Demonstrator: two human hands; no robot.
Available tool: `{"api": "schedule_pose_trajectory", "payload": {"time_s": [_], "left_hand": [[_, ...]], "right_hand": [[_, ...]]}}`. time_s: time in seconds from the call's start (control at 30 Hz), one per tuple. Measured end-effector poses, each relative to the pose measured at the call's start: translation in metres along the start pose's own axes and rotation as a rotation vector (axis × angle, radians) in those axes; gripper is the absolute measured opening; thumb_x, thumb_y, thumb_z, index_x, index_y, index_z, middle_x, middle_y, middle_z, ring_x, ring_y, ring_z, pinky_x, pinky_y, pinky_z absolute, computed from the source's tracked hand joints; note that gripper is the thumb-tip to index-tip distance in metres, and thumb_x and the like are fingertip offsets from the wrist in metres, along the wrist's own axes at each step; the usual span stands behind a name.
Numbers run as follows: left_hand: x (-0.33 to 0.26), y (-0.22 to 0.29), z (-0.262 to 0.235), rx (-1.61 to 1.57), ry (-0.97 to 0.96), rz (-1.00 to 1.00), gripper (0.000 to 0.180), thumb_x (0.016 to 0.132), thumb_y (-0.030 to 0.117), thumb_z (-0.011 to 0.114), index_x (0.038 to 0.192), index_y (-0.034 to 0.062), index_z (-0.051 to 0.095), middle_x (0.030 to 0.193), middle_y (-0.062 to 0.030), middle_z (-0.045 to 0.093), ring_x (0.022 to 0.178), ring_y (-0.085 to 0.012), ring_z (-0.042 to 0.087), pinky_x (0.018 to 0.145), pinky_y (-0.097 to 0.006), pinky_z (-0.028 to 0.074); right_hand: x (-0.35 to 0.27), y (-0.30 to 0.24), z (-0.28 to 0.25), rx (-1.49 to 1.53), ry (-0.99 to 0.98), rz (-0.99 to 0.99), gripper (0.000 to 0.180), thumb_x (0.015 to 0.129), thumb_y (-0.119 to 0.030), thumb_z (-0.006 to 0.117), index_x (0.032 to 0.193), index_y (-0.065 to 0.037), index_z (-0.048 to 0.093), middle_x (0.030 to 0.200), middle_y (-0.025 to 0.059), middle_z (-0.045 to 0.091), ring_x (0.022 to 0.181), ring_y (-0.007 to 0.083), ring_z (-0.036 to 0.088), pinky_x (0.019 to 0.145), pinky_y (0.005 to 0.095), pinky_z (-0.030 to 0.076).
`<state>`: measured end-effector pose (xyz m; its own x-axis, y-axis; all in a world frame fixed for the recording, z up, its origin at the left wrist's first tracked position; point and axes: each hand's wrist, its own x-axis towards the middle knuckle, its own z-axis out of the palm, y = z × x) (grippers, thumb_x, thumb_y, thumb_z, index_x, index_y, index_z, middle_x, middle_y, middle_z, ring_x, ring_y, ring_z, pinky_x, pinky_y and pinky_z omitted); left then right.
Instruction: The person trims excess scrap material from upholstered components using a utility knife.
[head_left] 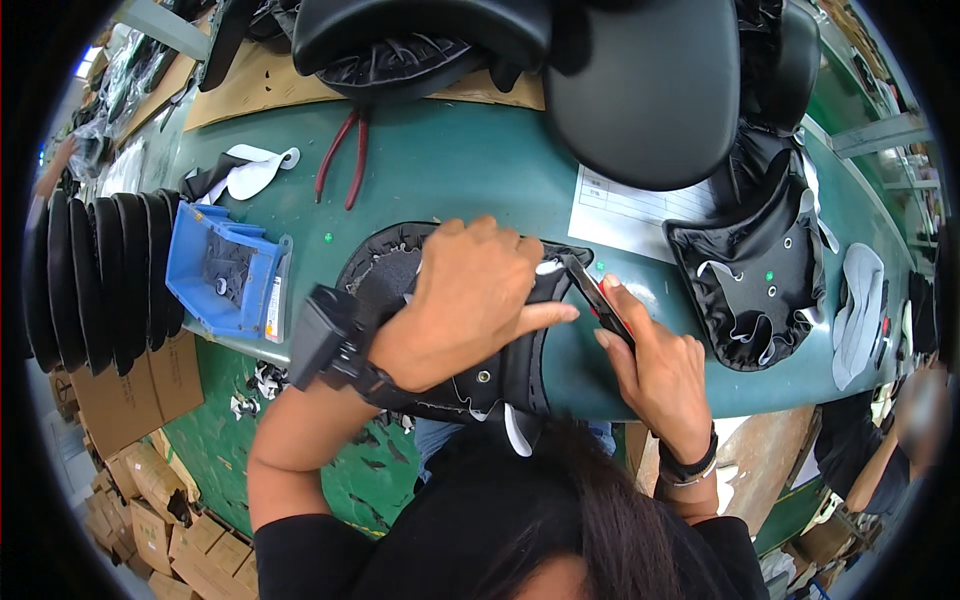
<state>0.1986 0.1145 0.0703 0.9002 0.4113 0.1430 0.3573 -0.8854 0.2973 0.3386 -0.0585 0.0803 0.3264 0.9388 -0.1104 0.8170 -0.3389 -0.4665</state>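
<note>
A black upholstered panel (pixel 525 365) lies underside up at the table's near edge, with a metal-rimmed hole and loose white fabric strips along it. My left hand (pixel 470 290) is over it, its fingers curled down on the far edge and its thumb stretched to the right. My right hand (pixel 655 375) is closed round a slim red-and-black tool (pixel 603 300) with a metal tip. Its exact kind is partly hidden by the fingers. The tip meets the panel's far right corner, beside a bit of white fabric (pixel 548 268).
Red-handled pliers (pixel 358 160) and a blue bin (pixel 222 270) are to the left, near several stacked black pads (pixel 100 280). Large black cushions (pixel 645 90) stand at the back. A similar panel (pixel 755 275) and a printed sheet (pixel 620 212) lie right. Another person (pixel 880 450) is far right.
</note>
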Motion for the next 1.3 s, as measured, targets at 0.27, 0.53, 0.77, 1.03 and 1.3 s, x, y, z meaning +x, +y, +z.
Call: {"api": "schedule_pose_trajectory", "payload": {"time_s": [0.27,0.53,0.77,1.03,1.3], "left_hand": [[0.011,-0.022,0.015,-0.765,0.196,-0.025,0.025,0.084,0.023,0.071,0.068,0.0048,0.064,0.060,-0.0054,0.054,0.060,-0.0232,0.049,0.063,-0.037,0.035],[0.010,-0.031,0.005,-1.552,0.329,-0.268,0.032,0.090,0.028,0.064,0.070,0.0038,0.061,0.085,-0.0067,0.067,0.062,-0.0117,0.049,0.061,-0.023,0.038],[-0.002,-0.038,-0.011,-1.430,0.138,-0.078,0.027,0.092,0.034,0.064,0.086,0.0085,0.059,0.071,-0.0050,0.054,0.060,-0.0145,0.048,0.057,-0.028,0.043],[-0.024,-0.013,0.005,-0.447,-0.071,0.363,0.031,0.076,0.031,0.075,0.063,0.0079,0.060,0.069,-0.0032,0.052,0.071,-0.0211,0.048,0.070,-0.034,0.035],[-0.017,-0.035,-0.005,-1.127,0.275,-0.276,0.018,0.077,0.012,0.072,0.070,0.0002,0.060,0.080,-0.0059,0.059,0.082,-0.0180,0.052,0.072,-0.029,0.040]], "right_hand": [[0.015,-0.010,0.015,0.496,-0.069,0.149,0.048,0.096,-0.018,0.057,0.139,-0.007,0.041,0.085,0.0231,0.066,0.066,0.0445,0.061,0.060,0.0494,0.047],[0.016,-0.010,-0.006,0.677,-0.569,0.257,0.048,0.096,-0.023,0.058,0.139,-0.008,0.043,0.072,0.0172,0.063,0.060,0.0376,0.062,0.057,0.0424,0.048],[-0.010,0.021,-0.029,0.133,-0.420,-0.245,0.045,0.090,-0.033,0.063,0.133,-0.025,0.055,0.068,0.0074,0.065,0.058,0.0327,0.062,0.051,0.0389,0.044],[-0.014,0.002,-0.035,-0.167,-0.335,-0.245,0.049,0.089,-0.033,0.063,0.137,-0.028,0.052,0.061,0.0076,0.058,0.051,0.0312,0.058,0.048,0.0416,0.042],[-0.063,-0.006,0.003,-0.059,0.092,-0.224,0.055,0.086,-0.026,0.068,0.137,-0.017,0.052,0.067,0.0133,0.060,0.060,0.0348,0.060,0.054,0.0440,0.044]]}}
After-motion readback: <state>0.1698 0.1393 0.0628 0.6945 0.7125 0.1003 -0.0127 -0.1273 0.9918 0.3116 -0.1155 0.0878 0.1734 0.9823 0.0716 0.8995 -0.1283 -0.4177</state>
